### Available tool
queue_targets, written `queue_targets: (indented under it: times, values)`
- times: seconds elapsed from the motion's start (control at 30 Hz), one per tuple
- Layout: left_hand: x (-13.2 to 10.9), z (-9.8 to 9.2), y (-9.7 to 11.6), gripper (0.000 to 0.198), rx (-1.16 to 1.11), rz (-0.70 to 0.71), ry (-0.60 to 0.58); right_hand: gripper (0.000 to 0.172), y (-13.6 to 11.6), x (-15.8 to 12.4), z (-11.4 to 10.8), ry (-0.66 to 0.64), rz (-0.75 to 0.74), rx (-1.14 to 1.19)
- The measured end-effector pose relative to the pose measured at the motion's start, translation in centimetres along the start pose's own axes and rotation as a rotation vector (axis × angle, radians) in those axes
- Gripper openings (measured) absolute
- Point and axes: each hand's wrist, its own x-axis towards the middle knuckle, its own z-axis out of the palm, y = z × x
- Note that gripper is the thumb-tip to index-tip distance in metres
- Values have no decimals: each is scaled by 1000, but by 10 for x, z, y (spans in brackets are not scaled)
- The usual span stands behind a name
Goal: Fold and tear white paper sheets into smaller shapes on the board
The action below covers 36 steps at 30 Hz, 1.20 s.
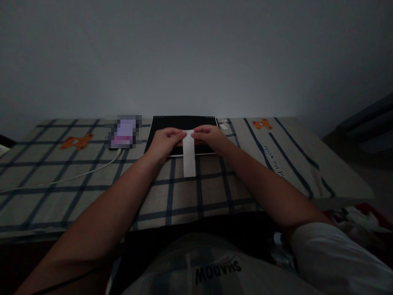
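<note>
A white paper strip (pixel 189 157) hangs down between my two hands, over the near edge of a black flat board or notebook (pixel 184 123). My left hand (pixel 167 141) pinches the strip's top left corner between thumb and fingertips. At the top right corner, my right hand (pixel 210 137) grips it the same way. Both hands are above the black board, their fingertips a little apart. The strip's lower end reaches over the checked cloth.
A phone (pixel 125 133) with a lit screen lies at the left, its white cable (pixel 82 174) running off left. Small white scraps (pixel 224 126) lie right of the board. The checked tablecloth (pixel 199 205) reaches the grey wall (pixel 196 57) behind.
</note>
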Motion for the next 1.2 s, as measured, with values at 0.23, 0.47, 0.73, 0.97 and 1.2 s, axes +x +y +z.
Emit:
queue_targets:
  times: [0.23, 0.47, 0.73, 0.97, 1.2]
  values:
    - [-2, 1, -1, 32, 53, 0, -7, 25, 1, 1, -4, -40, -42, -32]
    - [-3, -1, -3, 34, 128, 67, -55, 25, 3, 2, -3, -99, -30, -25]
    - [-1, -1, -6, 36, 108, 92, -91, 23, 2, 3, -5, -65, -67, -53]
    - [4, -2, -6, 31, 79, 116, 44, 18, 2, 0, -1, -143, 4, -54]
    - [3, -2, -2, 24, 90, -37, -51, 16, 3, 5, -7, -5, -77, -106]
